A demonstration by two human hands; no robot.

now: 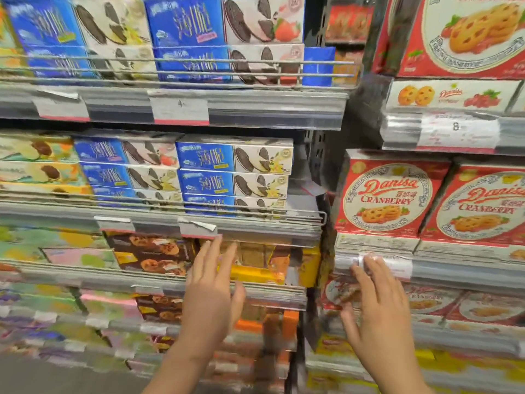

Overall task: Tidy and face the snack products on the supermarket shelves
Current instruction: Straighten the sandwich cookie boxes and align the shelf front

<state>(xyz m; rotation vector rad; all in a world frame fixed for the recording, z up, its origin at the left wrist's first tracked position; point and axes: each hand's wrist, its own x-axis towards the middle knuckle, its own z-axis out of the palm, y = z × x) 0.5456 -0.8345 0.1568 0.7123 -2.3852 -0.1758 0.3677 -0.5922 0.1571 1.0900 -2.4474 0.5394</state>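
Your left hand (211, 291) is spread flat, fingers straight, holding nothing, before the yellow snack box (255, 273) at lower centre; your right hand (375, 305), fingers equally loose and empty, reaches the red Danisa boxes (383, 200) right of centre

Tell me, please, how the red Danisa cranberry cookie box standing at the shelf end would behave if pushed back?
The red Danisa cranberry cookie box looks like stiff printed card, so it should probably slide whole rather than flex. Standing upright on a flat white box, it may tip if pushed high.
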